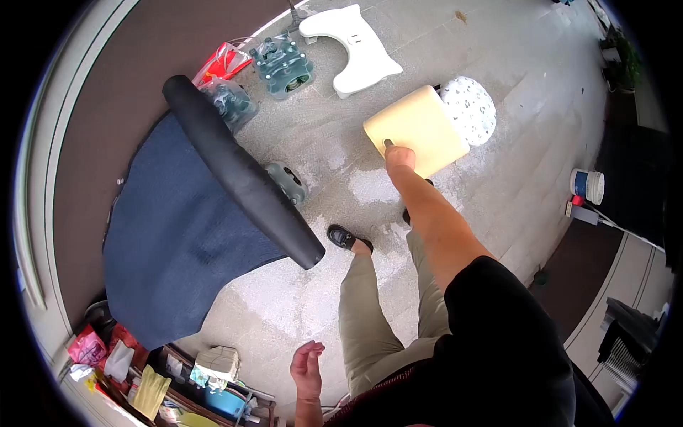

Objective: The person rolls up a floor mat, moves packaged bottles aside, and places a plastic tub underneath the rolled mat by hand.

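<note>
My right hand (400,156) grips the near edge of a pale yellow, box-like object (420,128) by an opening in its top, with the fingers partly hidden. A round white speckled cushion or seat (469,110) adjoins its far right side. Near my left thigh, my left hand (307,366) hangs with fingers curled and close together; whether anything small is between them cannot be made out. Left of my feet, a long black roll (245,171) lies over a dark blue mat (178,228).
A white curved stool (356,50) stands at the top, beside greenish translucent containers (282,66) and a red bag (225,62). A cluttered shelf (238,420) is at lower left. A white-and-blue bucket (588,186) stands at right.
</note>
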Available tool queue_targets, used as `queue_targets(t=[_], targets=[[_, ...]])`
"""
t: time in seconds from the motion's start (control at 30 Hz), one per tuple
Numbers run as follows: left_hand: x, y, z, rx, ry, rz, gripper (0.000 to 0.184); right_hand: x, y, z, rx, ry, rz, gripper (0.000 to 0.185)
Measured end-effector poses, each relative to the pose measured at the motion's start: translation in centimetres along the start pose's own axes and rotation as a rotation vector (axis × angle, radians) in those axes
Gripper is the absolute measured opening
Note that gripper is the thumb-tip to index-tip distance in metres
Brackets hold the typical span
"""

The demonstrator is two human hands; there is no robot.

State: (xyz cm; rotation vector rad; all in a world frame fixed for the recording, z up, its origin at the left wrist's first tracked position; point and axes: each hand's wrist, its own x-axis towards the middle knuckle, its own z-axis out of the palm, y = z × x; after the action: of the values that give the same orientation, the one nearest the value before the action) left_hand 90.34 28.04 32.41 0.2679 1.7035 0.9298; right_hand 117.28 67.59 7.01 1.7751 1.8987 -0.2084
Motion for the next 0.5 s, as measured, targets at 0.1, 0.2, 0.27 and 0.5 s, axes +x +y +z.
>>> queue_targets(t=[0.1, 0.2, 0.27, 0.5], targets=[[-1.3, -0.8, 3.6, -0.021, -0.008, -0.123, 0.018, 4.2, -4.1, 5.0, 0.025, 0.021, -0.072, 0.015], [-0.4, -5.2, 6.0, -0.33, 0.292, -0.418, 0.023, 8.1, -10.7, 10.9, 0.117, 0.015, 0.018, 0.017], [0.9, -7.5, 8.0, -0.402, 0.388, -0.531, 0.024, 9.5, -13.4, 16.4, 0.278, -0.147, 0.051, 0.019], [3.7, -10.5, 14.5, -0.412, 0.399, -0.684, 0.024, 5.7, -18.0, 23.5, -0.045, -0.075, -0.32, 0.025]])
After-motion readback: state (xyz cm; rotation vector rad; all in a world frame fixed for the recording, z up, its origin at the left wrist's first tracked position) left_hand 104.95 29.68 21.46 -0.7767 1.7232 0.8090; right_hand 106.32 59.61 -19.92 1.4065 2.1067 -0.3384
